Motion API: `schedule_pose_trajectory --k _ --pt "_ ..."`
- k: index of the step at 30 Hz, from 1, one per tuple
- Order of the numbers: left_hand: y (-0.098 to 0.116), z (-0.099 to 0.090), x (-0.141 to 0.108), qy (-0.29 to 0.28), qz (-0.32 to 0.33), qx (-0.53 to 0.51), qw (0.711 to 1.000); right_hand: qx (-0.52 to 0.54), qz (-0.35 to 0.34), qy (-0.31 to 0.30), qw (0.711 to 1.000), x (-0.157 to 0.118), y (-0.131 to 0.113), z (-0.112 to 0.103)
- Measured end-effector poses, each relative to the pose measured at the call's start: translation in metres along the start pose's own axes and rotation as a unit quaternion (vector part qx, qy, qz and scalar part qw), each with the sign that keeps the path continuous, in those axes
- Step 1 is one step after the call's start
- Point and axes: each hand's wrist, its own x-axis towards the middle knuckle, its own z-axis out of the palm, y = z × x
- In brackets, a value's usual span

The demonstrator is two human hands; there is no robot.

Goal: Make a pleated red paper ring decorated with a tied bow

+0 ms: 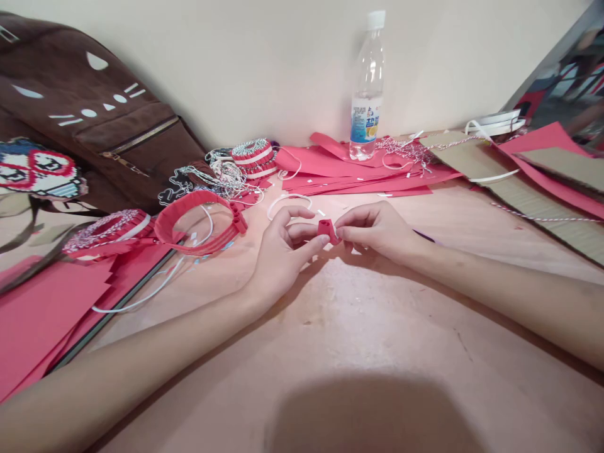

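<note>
A pale pink tabletop [358, 327] meets a cream wall [236, 63], with a plastic water bottle [367, 88] at twelve o'clock. The left hand [283, 251] and right hand [377, 231] pinch a small curled red paper piece [329, 231] between them.

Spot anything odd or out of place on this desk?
Small white scraps lie scattered on the desk near the red paper sheets. They look like stray trimmings rather than items set down on purpose.

Folded red paper piece [329, 231]: matt, smooth. Red paper sheets [363, 177]: same matt finish. Bottle [367, 88]: clear glossy plastic. Backpack [94, 119]: brown napped cloth, matt. Zip [141, 135]: metal, dull sheen. Cardboard [476, 160]: rough, corrugated, unfinished. Desk [358, 327]: matt laminate, scuffed.
</note>
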Motion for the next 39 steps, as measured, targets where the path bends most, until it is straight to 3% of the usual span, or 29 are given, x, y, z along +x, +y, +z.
schedule_pose_trajectory --k 3,6,8,11,16,21,23,28,35,39 --pt "0.000 0.000 0.001 0.017 -0.008 -0.014 1.000 -0.035 -0.032 0.097 0.994 0.005 0.005 -0.004" --pt "-0.001 0.000 0.002 0.013 -0.013 -0.009 1.000 -0.126 -0.104 0.208 0.964 0.010 0.013 -0.010" --pt "-0.001 0.000 0.002 -0.001 -0.016 -0.002 1.000 -0.185 -0.133 0.232 0.946 0.012 0.016 -0.013" --pt "-0.002 0.000 0.002 -0.016 -0.020 -0.004 1.000 -0.204 -0.135 0.207 0.947 0.011 0.014 -0.014" --pt "-0.002 0.000 0.002 -0.022 -0.030 -0.011 0.999 -0.148 -0.094 0.179 0.968 0.002 0.002 -0.008" --pt "-0.004 -0.002 0.005 -0.065 -0.021 -0.002 0.998 -0.007 -0.098 0.004 0.995 -0.005 -0.001 0.002" --pt "-0.005 -0.002 0.006 -0.071 -0.020 0.001 0.997 0.024 -0.090 -0.030 0.995 -0.003 0.001 0.003" --pt "-0.006 -0.003 0.008 -0.063 -0.016 0.035 0.997 0.010 -0.074 -0.006 0.997 0.003 0.004 -0.001" --pt "-0.002 -0.002 0.007 -0.056 -0.001 0.077 0.995 0.064 -0.032 -0.026 0.997 0.001 0.008 0.001" --pt "-0.002 -0.001 0.006 -0.021 0.013 0.085 0.996 0.062 -0.018 -0.024 0.998 0.002 0.008 0.000"
